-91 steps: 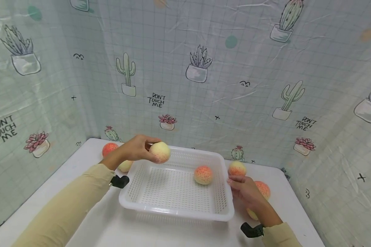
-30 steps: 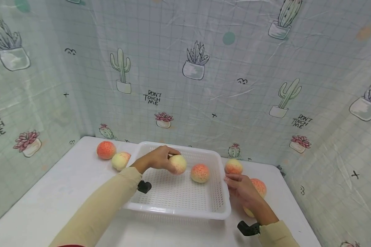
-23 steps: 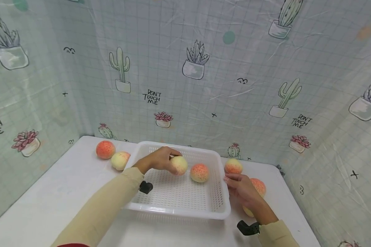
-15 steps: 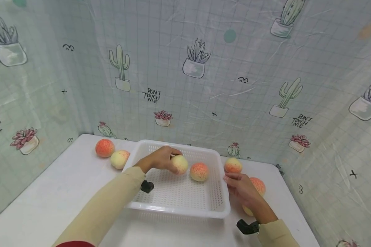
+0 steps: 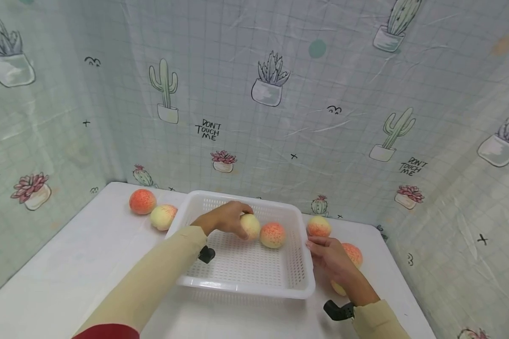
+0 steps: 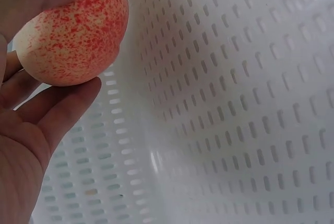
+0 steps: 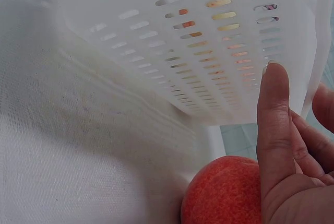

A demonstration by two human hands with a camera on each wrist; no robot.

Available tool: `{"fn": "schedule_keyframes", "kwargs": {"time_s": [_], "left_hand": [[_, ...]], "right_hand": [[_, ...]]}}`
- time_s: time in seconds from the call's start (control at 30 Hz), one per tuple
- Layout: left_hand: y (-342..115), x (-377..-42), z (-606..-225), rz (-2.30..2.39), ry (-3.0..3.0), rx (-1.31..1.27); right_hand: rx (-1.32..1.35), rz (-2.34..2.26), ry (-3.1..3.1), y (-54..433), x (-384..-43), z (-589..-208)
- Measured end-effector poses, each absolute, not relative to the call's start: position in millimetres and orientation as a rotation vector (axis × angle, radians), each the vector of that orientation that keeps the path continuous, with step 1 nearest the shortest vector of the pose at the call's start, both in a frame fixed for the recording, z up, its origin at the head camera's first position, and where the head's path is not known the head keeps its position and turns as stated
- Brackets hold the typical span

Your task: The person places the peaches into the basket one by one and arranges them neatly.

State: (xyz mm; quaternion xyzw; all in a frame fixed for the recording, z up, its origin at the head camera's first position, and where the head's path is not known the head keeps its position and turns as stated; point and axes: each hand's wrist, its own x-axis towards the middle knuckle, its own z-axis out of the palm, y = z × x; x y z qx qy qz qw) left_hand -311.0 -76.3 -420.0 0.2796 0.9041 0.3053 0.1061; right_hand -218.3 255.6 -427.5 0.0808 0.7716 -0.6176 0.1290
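My left hand (image 5: pixel 229 219) grips a pale peach (image 5: pixel 250 227) inside the white plastic basket (image 5: pixel 242 287). In the left wrist view, thumb and fingers go round this peach (image 6: pixel 78 36), and its red-speckled side shows. Just right of it in the head view, another speckled peach (image 5: pixel 273 235) sits in the basket. My right hand (image 5: pixel 332 256) holds the basket's right rim. In the right wrist view, one straight digit of the hand (image 7: pixel 275 125) lies along the outer wall, and the other fingers are partly hidden. Below that hand shows a red peach (image 7: pixel 222 192).
On the white table (image 5: pixel 68 263), a red peach (image 5: pixel 143 201) and a yellowish peach (image 5: pixel 163 217) lie left of the basket. To its right are a peach (image 5: pixel 319 227), another peach (image 5: pixel 353 254) and a half-hidden peach (image 5: pixel 338 288). A patterned curtain (image 5: pixel 254 122) hangs round the table.
My left hand has carried the pale peach from above the basket's back left rim rightward and down, beside the other peach. My right hand stays at the rim. The head view has shifted slightly.
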Motion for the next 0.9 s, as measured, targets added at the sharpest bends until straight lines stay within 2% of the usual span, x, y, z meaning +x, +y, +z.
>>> {"fn": "schedule_keyframes", "kwargs": {"time_s": [0.9], "left_hand": [[-64.8, -303.1, -426.0, 0.604, 2.804, 0.846]], "right_hand": [[0.231, -1.786, 2.286, 253.4, -212.0, -428.6]]}}
